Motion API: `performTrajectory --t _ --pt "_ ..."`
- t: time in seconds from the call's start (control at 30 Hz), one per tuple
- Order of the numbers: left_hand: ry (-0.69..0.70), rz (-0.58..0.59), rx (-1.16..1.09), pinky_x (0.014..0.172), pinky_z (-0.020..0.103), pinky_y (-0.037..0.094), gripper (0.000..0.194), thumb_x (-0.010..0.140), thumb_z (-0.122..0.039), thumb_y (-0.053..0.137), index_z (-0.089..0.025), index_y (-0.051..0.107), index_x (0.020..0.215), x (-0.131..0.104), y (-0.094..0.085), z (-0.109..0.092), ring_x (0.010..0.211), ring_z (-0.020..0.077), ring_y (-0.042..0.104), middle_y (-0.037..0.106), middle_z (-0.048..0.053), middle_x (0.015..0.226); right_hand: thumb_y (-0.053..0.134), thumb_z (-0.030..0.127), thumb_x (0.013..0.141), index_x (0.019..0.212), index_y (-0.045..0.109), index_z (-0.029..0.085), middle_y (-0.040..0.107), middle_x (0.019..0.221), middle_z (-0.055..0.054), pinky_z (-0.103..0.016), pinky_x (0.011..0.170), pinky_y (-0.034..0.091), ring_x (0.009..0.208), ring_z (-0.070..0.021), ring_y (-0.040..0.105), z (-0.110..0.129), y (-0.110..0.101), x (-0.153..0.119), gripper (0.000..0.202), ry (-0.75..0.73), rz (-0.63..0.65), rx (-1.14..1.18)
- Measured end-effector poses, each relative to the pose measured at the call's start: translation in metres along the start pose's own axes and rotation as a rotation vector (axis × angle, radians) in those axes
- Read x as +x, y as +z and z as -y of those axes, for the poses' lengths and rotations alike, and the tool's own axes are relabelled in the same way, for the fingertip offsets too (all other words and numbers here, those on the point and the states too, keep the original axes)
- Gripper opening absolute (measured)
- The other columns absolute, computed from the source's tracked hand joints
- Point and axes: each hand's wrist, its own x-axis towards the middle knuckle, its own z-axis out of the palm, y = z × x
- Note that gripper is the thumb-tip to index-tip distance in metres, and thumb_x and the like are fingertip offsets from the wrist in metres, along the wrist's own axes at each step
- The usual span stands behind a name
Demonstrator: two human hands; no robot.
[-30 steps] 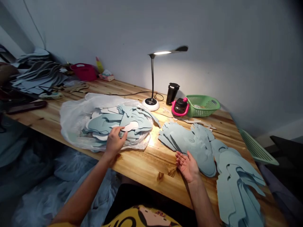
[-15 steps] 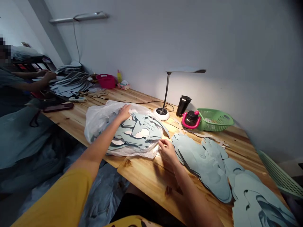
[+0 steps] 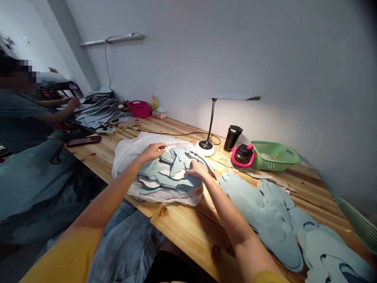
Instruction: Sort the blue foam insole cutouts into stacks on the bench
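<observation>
So there's a messy pile of pale blue cut-out sheets (image 3: 176, 183) sitting dead centre of the frame, some showing white faces, all of it lying in an opened white plastic bag (image 3: 126, 151) on a wooden table (image 3: 176, 234). The left hand (image 3: 153, 151) is at the pile's upper left edge, fingers bent; can't tell if it's actually pinching a sheet. The right hand (image 3: 196, 169) is on the pile's right end, thumb and index apart at the tips, other fingers kinda hidden, so can't say whether it's gripping anything.

Lower right you've got more loose blue sheets (image 3: 265, 212), overlapping in a spread. Just above the bag is a lit desk lamp (image 3: 211, 120), then going right a black tumbler (image 3: 233, 138), a dark jug (image 3: 244, 154) with a pink handle, and a green basket (image 3: 275, 156), with pale scraps (image 3: 265, 175) below it.

Upper left: pink basket (image 3: 139, 110), tissue box (image 3: 159, 113), a big stack of greyish sheets (image 3: 98, 113), and a phone (image 3: 84, 141) near the table edge. Far left, a co-worker (image 3: 20, 118) has both hands by that stack.
</observation>
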Motion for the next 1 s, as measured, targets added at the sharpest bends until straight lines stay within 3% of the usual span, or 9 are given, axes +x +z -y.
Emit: performTrajectory --t 0.2,0.33,0.43,0.53,0.63,0.7,0.8,0.9,1.0 --pt "0.003 0.097 -0.025 0.098 0.042 0.056 0.05 0.082 -0.051 0.064 -0.016 0.07 0.118 -0.034 0.037 -0.002 0.111 0.033 0.069 0.071 0.015 0.123 0.068 0.035 0.079 0.109 0.064 0.016 0.073 0.109 -0.015 -0.031 0.073 0.043 0.097 -0.0284 0.066 -0.002 0.0 -0.022 0.035 -0.025 0.017 -0.022" --pt "0.281 0.184 -0.021 0.111 0.041 0.049 0.064 0.079 -0.019 0.058 -0.022 0.056 0.143 -0.048 0.064 -0.026 0.132 0.0289 0.057 0.054 0.013 0.148 0.067 0.032 0.082 0.118 0.061 0.016 0.071 0.114 -0.014 -0.033 0.081 0.045 0.103 -0.0296 0.064 -0.008 0.005 -0.036 0.04 -0.044 0.009 0.055" --pt "0.362 0.222 -0.046 0.112 0.042 0.048 0.063 0.073 -0.009 0.052 -0.02 0.064 0.134 -0.046 0.075 -0.037 0.135 0.028 0.055 0.053 0.013 0.15 0.072 0.035 0.08 0.119 0.06 0.017 0.07 0.117 -0.011 -0.032 0.085 0.047 0.106 -0.0272 0.064 -0.015 0.009 -0.043 0.045 -0.053 0.022 0.211" --pt "0.319 0.091 -0.128 0.108 0.042 0.052 0.045 0.078 -0.011 0.048 -0.019 0.075 0.113 -0.043 0.075 -0.042 0.122 0.027 0.065 0.069 0.011 0.13 0.08 0.03 0.07 0.118 0.06 0.018 0.069 0.116 -0.008 -0.034 0.088 0.048 0.107 -0.0265 0.063 -0.023 0.014 -0.054 0.054 -0.027 0.038 0.409" --pt "0.323 -0.133 -0.177 0.103 0.04 0.054 0.04 0.086 -0.016 0.045 -0.019 0.077 0.111 -0.056 0.072 -0.05 0.115 0.0247 0.068 0.073 0.011 0.12 0.077 0.033 0.072 0.111 0.061 0.017 0.071 0.103 -0.007 -0.034 0.083 0.052 0.095 -0.0237 0.066 -0.029 0.02 -0.076 0.046 0.007 0.106 0.587" --pt "0.355 -0.205 -0.153 0.1 0.037 0.055 0.038 0.092 -0.019 0.045 -0.019 0.076 0.115 -0.078 0.074 -0.058 0.113 0.0234 0.069 0.073 0.011 0.12 0.073 0.044 0.075 0.103 0.062 0.017 0.07 0.09 -0.005 -0.033 0.077 0.054 0.082 -0.0207 0.067 -0.034 0.025 -0.095 0.04 0.029 0.229 0.82" --pt "0.429 -0.17 -0.123 0.097 0.034 0.057 0.036 0.097 -0.022 0.045 -0.022 0.075 0.117 -0.124 0.081 -0.068 0.111 0.0215 0.069 0.071 0.011 0.123 0.074 0.054 0.074 0.095 0.062 0.017 0.068 0.081 -0.003 -0.036 0.077 0.057 0.073 -0.0182 0.066 -0.042 0.032 -0.126 0.044 0.076 0.392 1.23" --pt "0.41 -0.201 -0.13 0.098 0.036 0.057 0.033 0.098 -0.025 0.046 -0.024 0.074 0.115 -0.162 0.087 -0.071 0.113 0.0225 0.068 0.07 0.011 0.126 0.082 0.044 0.071 0.102 0.061 0.018 0.07 0.086 -0.003 -0.035 0.078 0.057 0.073 -0.0168 0.067 -0.053 0.034 -0.153 0.046 0.096 0.431 1.474" --pt "0.291 -0.35 -0.148 0.104 0.042 0.055 0.023 0.095 -0.032 0.056 -0.023 0.071 0.109 -0.175 0.084 -0.067 0.117 0.0262 0.067 0.069 0.012 0.126 0.082 0.038 0.075 0.109 0.06 0.02 0.067 0.076 0.002 -0.031 0.069 0.056 0.063 -0.0137 0.062 -0.063 0.029 -0.172 0.044 0.105 0.379 1.455"
